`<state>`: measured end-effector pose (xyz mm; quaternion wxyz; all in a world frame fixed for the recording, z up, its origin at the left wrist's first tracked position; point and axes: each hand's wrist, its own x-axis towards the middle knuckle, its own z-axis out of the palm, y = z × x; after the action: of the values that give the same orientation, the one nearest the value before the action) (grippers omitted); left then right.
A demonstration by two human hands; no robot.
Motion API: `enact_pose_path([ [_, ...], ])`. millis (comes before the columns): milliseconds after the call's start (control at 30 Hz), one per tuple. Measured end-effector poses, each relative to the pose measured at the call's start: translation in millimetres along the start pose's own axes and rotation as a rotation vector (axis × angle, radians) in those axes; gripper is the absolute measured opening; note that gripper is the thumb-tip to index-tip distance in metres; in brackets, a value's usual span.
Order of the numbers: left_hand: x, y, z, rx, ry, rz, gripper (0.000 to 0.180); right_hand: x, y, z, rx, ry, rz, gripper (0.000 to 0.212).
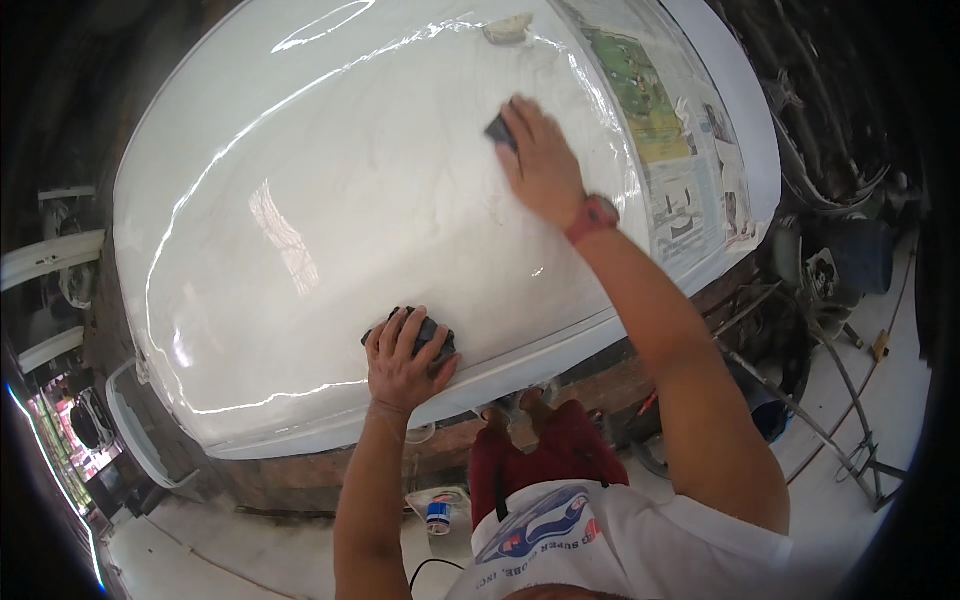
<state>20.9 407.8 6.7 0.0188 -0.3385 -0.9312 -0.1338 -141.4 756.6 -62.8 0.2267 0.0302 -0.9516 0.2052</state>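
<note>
- Left hand (405, 360) is gripping a dark sanding block (432, 338) on the glossy white car panel (300, 200).
- Right hand (540, 160) is pressing a small dark pad (500, 130) flat.
- Panel is looking stiff, slick; pads probably soft, light, best pinched at the edges.

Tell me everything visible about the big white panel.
The white panel is a large, glossy, curved car-body sheet, wet-looking, with bright reflections. It lies flat on a brick-coloured stand. Newspaper covers its far right edge. The left hand presses a dark pad near its front edge; the right hand presses another farther up.
</note>
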Motion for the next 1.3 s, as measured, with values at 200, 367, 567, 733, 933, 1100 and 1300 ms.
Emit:
enact_pose_path([
  [200, 18.1, 9.2, 8.6, -0.045, 0.024, 0.067, 0.05, 69.4, 123.1, 1.2, -0.108, 0.023, 0.204, 0.058],
  [367, 0.6, 0.8, 3.9, -0.008, 0.004, 0.001, 0.049, -49.6, 59.6, -38.0, 0.074, -0.12, 0.083, 0.059],
  [567, 16.0, 4.7, 8.7, -0.038, -0.007, 0.067, 0.049, 63.7, 141.3, -23.3, 0.154, -0.13, 0.171, 0.051],
  [733, 8.7, 4.0, 8.5, 0.007, -0.014, 0.055, 0.049, 79.4, 140.7, -2.6, 0.28, -0.152, 0.145, 0.048],
  [933, -3.9, -0.8, 5.3, 0.026, -0.021, 0.026, 0.048, 65.7, 126.5, -0.4, 0.347, -0.138, 0.103, 0.053],
  [1100, 8.3, 1.5, 12.3, 0.017, 0.006, 0.072, 0.048, 141.7, 201.4, 38.2, 0.088, -0.078, 0.323, 0.044],
  [1300, 12.6, 4.0, 8.1, -0.022, 0.018, 0.08, 0.049, -49.0, 131.2, -34.6, -0.172, 0.078, 0.208, 0.054],
])
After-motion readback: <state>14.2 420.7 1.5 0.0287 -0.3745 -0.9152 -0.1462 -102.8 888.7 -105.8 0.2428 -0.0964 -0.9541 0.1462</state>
